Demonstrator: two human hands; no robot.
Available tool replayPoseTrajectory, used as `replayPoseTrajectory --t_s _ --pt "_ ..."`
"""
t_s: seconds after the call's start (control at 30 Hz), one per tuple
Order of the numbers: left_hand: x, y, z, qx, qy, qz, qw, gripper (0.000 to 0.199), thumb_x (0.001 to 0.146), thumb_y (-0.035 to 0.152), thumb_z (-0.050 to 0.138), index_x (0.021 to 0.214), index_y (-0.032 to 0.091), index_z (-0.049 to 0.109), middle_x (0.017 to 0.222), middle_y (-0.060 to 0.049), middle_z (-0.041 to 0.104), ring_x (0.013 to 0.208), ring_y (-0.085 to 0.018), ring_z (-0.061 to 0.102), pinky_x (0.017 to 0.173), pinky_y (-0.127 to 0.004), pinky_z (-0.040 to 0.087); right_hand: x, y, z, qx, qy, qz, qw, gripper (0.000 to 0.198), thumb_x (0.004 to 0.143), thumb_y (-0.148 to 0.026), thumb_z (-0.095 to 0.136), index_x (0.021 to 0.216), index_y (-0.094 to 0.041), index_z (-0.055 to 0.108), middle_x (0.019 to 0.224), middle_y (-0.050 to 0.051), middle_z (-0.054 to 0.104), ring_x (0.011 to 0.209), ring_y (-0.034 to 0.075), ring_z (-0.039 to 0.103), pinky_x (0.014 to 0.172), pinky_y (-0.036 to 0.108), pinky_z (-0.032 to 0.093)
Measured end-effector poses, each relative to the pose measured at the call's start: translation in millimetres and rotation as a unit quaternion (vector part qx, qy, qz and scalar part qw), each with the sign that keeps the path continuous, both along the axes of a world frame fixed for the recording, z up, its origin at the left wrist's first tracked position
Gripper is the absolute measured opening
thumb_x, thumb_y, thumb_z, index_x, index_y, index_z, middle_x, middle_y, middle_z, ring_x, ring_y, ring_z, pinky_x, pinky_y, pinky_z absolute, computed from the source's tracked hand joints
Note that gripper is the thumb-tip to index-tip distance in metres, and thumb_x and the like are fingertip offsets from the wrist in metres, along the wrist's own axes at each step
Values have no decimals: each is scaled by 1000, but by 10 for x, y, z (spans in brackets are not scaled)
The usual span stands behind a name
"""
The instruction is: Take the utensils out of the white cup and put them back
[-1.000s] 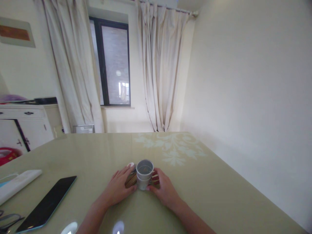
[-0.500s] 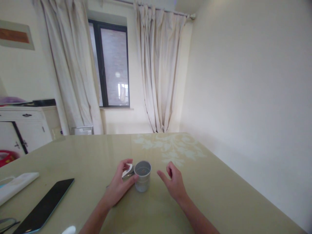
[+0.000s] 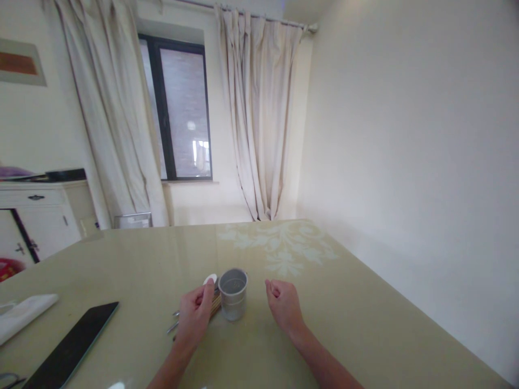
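Observation:
A grey metal cup (image 3: 233, 297) stands upright on the table between my hands, and its inside shows only in part. My left hand (image 3: 193, 313) is closed in a loose fist just left of the cup, apart from it, and I see nothing held in it. Thin wooden sticks (image 3: 215, 303), metal rods (image 3: 173, 326) and a small white round piece (image 3: 210, 279) lie around and partly behind that hand. To the right of the cup, my right hand (image 3: 285, 305) is curled into a fist with nothing visible in it.
A dark flat tablet-like device (image 3: 75, 346) lies on the glossy table (image 3: 259, 351) at the left. Beyond it is a white long object (image 3: 28, 316). A plain wall (image 3: 405, 162) runs along the right side. Curtains and a window are behind the table.
My left hand has let go of the cup's side and closed into a fist, uncovering sticks and rods. The right hand's thumb has folded in. The view has shifted slightly.

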State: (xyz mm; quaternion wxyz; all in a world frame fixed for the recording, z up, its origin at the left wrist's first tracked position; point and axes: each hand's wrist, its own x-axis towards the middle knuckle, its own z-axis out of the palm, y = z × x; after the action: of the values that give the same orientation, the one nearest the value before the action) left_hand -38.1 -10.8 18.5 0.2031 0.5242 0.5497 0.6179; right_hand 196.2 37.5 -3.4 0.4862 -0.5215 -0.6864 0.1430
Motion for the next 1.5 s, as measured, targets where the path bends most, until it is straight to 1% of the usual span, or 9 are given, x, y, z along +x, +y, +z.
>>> replayPoseTrajectory --t_s 0.1,0.2,0.33,0.53,0.87,0.93,1.07,1.2,1.5 --pt "25 -3 -27 19 51 41 998 52 91 72 56 69 25 47 63 6 41 59 -15 43 56 -28 37 -5 -5 -13 -6 7 -7 1000 50 93 -50 46 55 -27 24 51 -5 25 49 14 28 54 32 17" --pt "62 21 -100 10 85 46 995 58 83 71 67 111 21 59 98 -5 65 88 -25 64 78 -38 55 -9 -9 -28 -10 18 -12 1000 51 92 -53 48 54 -27 25 50 -5 26 49 14 29 54 32 16" --pt "110 49 -206 -37 91 -47 994 89 81 64 74 149 19 38 139 -17 61 124 -34 65 107 -54 53 -1 3 -42 -18 41 -15 999 53 91 -57 50 54 -27 27 50 -5 28 50 14 29 54 32 15" --pt "201 -67 -32 -75 82 -214 970 63 87 55 76 136 21 56 136 -15 69 125 -32 68 108 -47 56 32 70 14 -41 106 -2 994 58 91 -67 52 58 -28 24 56 -6 25 54 14 27 55 31 21" --pt "274 -215 2 -124 90 -375 914 93 66 47 96 148 28 58 149 -12 64 134 -34 61 112 -43 51 136 146 78 -114 208 57 970 64 86 -82 53 61 -28 32 59 -7 29 55 13 29 52 28 26" --pt "135 -150 27 -118 107 -364 918 94 65 48 95 149 30 57 148 -12 65 131 -33 62 103 -40 55 138 141 91 -151 215 92 961 65 86 -86 50 62 -26 40 55 -8 31 50 12 29 48 27 25" --pt "-114 -14 60 -135 215 -209 944 33 90 51 68 109 25 74 103 -8 77 92 -26 70 79 -35 53 115 124 101 -217 220 144 940 73 83 -92 46 65 -22 55 50 -8 39 42 10 31 43 25 24" --pt "-188 22 -22 -145 408 -53 900 13 90 29 60 82 25 68 92 -5 74 92 -26 68 84 -35 47 67 69 86 -243 217 171 930 76 80 -94 50 68 -20 60 54 -5 48 47 12 42 46 24 31" --pt "-172 -32 -65 -237 450 -32 860 18 94 33 57 81 25 65 92 -7 75 94 -29 71 77 -35 44 22 31 47 -215 209 171 939 73 82 -91 53 68 -20 62 63 -1 57 61 17 54 59 27 41"
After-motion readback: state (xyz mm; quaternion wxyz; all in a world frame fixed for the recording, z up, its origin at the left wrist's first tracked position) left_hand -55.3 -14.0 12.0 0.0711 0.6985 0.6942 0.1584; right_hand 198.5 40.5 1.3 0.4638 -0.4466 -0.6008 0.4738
